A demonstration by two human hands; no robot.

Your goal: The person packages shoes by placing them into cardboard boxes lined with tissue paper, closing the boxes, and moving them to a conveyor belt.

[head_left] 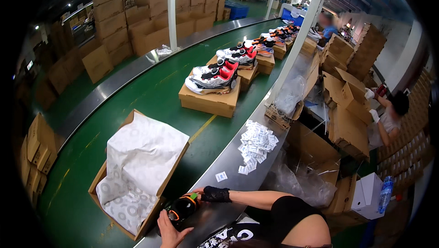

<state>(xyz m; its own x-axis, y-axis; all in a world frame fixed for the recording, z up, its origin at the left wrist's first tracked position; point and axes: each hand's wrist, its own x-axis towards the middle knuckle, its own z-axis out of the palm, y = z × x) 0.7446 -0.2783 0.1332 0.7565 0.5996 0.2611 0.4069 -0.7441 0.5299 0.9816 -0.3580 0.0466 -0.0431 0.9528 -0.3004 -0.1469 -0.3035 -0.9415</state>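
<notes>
A black shoe sits by the metal ledge, right of the open box. The left hand, thumb spread wide, cups its near end; the right hand meets its far end, grip unverifiable (presumably both steady it). Paper lines the box, likely for wrapping; sachets lie piled farther right, apparently for easy reach.

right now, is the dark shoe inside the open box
No, the dark shoe is outside the open box, to its right.
</notes>
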